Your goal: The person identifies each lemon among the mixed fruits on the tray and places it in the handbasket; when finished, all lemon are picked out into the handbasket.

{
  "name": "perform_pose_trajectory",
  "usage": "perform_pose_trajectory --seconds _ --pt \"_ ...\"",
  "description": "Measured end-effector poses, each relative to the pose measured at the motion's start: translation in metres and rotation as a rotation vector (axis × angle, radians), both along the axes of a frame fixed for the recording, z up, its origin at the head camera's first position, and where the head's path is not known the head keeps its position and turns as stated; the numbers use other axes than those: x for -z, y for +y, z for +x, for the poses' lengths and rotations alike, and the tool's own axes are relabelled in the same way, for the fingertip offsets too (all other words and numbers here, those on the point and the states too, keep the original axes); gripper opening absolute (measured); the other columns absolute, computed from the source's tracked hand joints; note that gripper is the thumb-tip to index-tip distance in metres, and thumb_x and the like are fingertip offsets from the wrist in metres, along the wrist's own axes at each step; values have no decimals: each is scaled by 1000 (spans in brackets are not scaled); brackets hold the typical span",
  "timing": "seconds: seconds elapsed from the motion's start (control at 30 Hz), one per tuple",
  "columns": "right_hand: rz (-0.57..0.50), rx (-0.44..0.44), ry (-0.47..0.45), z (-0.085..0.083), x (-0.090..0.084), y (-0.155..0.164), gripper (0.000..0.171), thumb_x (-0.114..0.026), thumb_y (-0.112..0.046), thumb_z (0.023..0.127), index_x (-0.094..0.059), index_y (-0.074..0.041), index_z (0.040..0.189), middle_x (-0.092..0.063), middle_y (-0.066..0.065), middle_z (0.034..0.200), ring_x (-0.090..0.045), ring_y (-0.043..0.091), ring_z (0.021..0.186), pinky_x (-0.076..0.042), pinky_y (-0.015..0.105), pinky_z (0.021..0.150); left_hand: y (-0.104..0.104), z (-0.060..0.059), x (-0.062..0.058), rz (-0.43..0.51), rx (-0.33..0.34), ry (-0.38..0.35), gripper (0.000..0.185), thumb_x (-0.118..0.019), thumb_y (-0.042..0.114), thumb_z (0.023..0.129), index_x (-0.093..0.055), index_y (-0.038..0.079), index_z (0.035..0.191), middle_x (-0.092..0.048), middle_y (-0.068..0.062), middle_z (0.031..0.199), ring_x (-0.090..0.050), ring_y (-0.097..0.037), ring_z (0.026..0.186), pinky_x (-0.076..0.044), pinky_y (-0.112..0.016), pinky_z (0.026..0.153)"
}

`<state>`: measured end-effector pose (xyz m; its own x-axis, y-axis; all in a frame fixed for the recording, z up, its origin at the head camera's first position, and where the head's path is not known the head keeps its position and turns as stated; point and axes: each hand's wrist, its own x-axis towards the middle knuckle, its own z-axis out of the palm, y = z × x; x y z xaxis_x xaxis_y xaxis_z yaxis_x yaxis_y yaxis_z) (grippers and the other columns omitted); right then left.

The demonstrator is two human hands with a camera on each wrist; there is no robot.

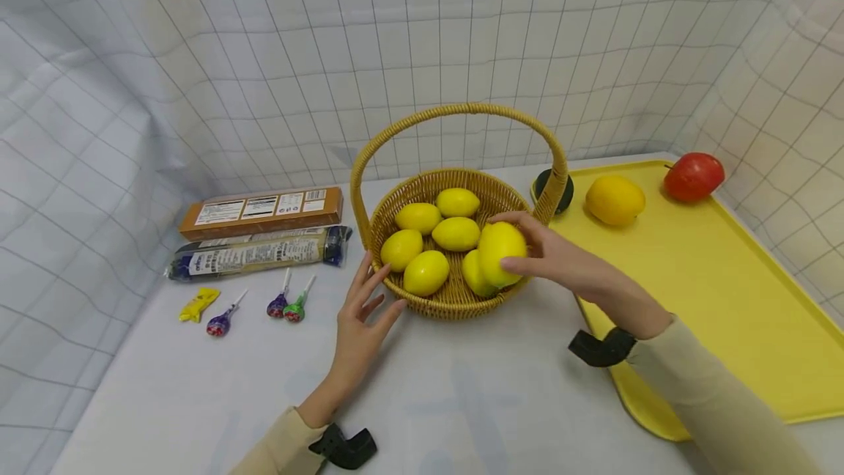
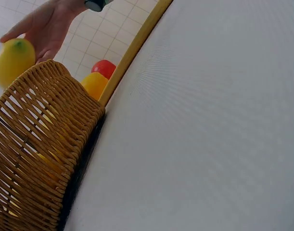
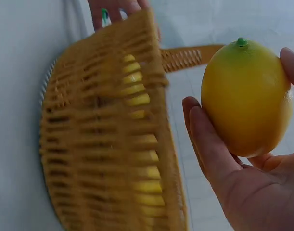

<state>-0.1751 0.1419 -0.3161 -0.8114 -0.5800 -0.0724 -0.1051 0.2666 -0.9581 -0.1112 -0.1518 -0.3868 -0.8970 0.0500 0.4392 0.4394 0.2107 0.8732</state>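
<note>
A woven basket [image 1: 455,297] with a tall arched handle stands mid-table and holds several yellow lemons [image 1: 455,233]. My right hand [image 1: 537,255] grips one more lemon [image 1: 501,251] over the basket's right rim; the right wrist view shows that lemon [image 3: 245,98] between thumb and fingers beside the basket wall [image 3: 113,144]. My left hand [image 1: 369,299] is open, its straight fingers touching the basket's left front side. In the left wrist view, the basket wall [image 2: 36,149] fills the left, with the held lemon [image 2: 13,60] above it.
A yellow tray [image 1: 712,284] on the right carries an orange-yellow fruit [image 1: 615,199], a red apple [image 1: 692,176] and a dark green object [image 1: 552,189]. Left of the basket lie a brown box [image 1: 262,212], a dark packet [image 1: 257,253], three lollipops [image 1: 280,303] and a yellow candy [image 1: 198,303].
</note>
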Motion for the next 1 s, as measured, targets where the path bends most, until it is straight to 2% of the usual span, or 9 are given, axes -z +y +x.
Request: perform_pose_trajectory --seconds 0.17,0.3,0.4,0.5,0.7,0.87,1.0 --pt "155 -105 -53 -14 11 -45 64 -65 -40 87 -35 -16 138 -39 14 134 -40 31 119 -36 45 97 2 1 4 12 0 -3 50 -63 -10 84 -47 -10 131 -20 -19 150 -26 -37 133 -40 -57 91" --pt "229 -127 -70 -17 15 -52 66 -66 -41 86 -35 -14 137 -41 14 130 -42 29 116 -37 44 97 4 2 5 7 3 4 50 -63 -11 83 -47 -12 130 -20 -21 150 -26 -39 132 -41 -58 90" --pt "268 -112 -41 -17 16 -52 66 -67 -41 85 -35 -14 136 -44 14 124 -46 28 108 -40 41 91 3 2 3 -10 -3 15 50 -63 -11 83 -47 -12 130 -21 -22 149 -25 -38 133 -41 -58 89" --pt "324 -111 50 -17 17 -53 67 -68 -41 84 -35 -12 135 -48 13 120 -49 25 102 -43 39 87 2 1 2 -15 -9 24 49 -63 -11 83 -47 -12 130 -21 -22 149 -26 -38 132 -42 -58 88" --pt "494 -150 345 -16 25 -59 68 -68 -42 85 -41 -1 133 -56 11 117 -54 19 96 -45 35 82 1 0 2 -6 -8 27 50 -63 -13 82 -47 -12 130 -21 -23 149 -27 -38 132 -41 -58 88" --pt "541 -145 415 -14 25 -57 64 -67 -36 87 -45 0 135 -51 14 130 -49 26 114 -41 40 94 1 -1 3 -10 -11 17 51 -64 -12 82 -47 -12 130 -21 -23 149 -26 -38 132 -41 -58 89" --pt "575 -108 453 -10 21 -53 56 -65 -30 89 -48 -3 135 -51 12 131 -48 27 118 -39 43 97 1 -2 4 -14 -11 25 51 -64 -12 82 -47 -12 130 -21 -24 149 -27 -39 132 -42 -58 88"
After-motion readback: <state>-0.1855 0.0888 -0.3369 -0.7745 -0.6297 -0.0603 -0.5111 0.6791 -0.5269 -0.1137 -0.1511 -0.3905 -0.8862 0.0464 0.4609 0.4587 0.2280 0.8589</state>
